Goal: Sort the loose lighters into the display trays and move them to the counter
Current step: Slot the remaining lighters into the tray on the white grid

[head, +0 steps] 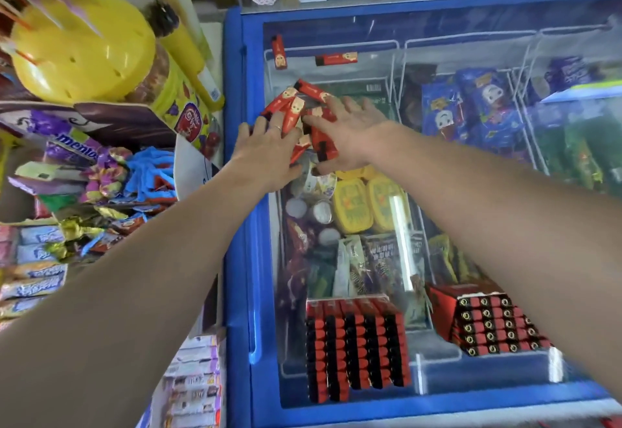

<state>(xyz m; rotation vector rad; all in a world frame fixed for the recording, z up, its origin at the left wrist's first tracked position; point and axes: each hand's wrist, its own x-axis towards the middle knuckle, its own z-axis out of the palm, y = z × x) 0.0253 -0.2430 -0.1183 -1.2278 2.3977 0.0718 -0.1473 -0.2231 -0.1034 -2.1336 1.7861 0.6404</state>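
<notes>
Two hands are corralling the pile right now. Left hand (269, 155) has its fingers (261, 128) straight and a bit spread, laid flat against the 9 o'clock edge of the pile (308, 118) of loose red lighters. Right hand (350, 131) mirrors it from 3 o'clock, fingers flat and fanned over the top lighters, thumb tucked along the 6 o'clock side. Neither hand is actually curled round a lighter as far as I can tell, it's more of a press-and-scoop.

Everything sits on the glass lid of a blue freezer (235, 225). Two strays lie apart from the heap, toward 12 o'clock: one lighter (279, 52) standing lengthways near the lid's far left corner, another (336, 58) lying crossways just beside it.

Down at 6 o'clock from the pile, close to the camera, are two trays: the left tray (356, 347) looks packed full in neat rows, and the right tray (488, 323) is tilted so you see the lighter tops, also looks full.

So my read: this is the gathering step, pulling the loose ones together before slotting them. Next move probably needs the hands to close in, lift a handful without letting them slide on the glass, and then go back for the two strays. I can't see an empty tray anywhere, so where they go is unclear.
</notes>
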